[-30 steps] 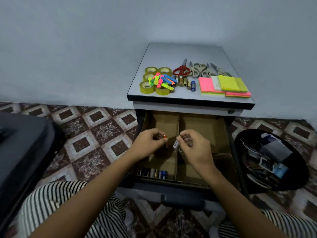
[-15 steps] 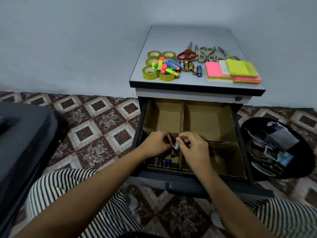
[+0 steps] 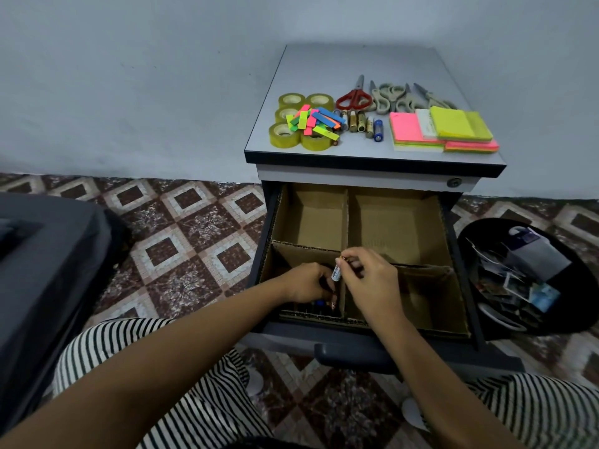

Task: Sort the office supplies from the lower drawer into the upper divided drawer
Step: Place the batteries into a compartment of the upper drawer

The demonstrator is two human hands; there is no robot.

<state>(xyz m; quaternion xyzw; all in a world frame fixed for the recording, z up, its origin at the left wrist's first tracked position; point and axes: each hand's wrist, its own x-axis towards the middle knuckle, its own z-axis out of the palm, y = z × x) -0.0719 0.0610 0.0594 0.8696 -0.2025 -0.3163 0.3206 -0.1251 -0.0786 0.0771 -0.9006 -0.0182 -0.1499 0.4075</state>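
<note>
- Upper drawer: pulled open and split by a cardboard divider into four compartments.
- Right hand: thumb and fingertips pinch a white-labelled battery, which is tilted near upright above the divider at the edge of the front-left compartment. The pinch is the same as half a second ago.
- Left hand: knuckles up, fingers curled down into the front-left compartment. It cannot be told whether they grip anything.
- Change: half a second ago the left hand was at divider height with a dark battery showing at its fingertips. It now sits lower in the compartment, and that battery no longer shows there. One second ago both hands were raised above the drawer.
- Stored batteries: lying along the front wall of the front-left compartment, beneath the left hand.
- Cabinet top: tape rolls, coloured flags, loose batteries, scissors and sticky notes, all arranged as before.
- Black bin: on the floor to the right of the cabinet, holding paper scraps.
</note>
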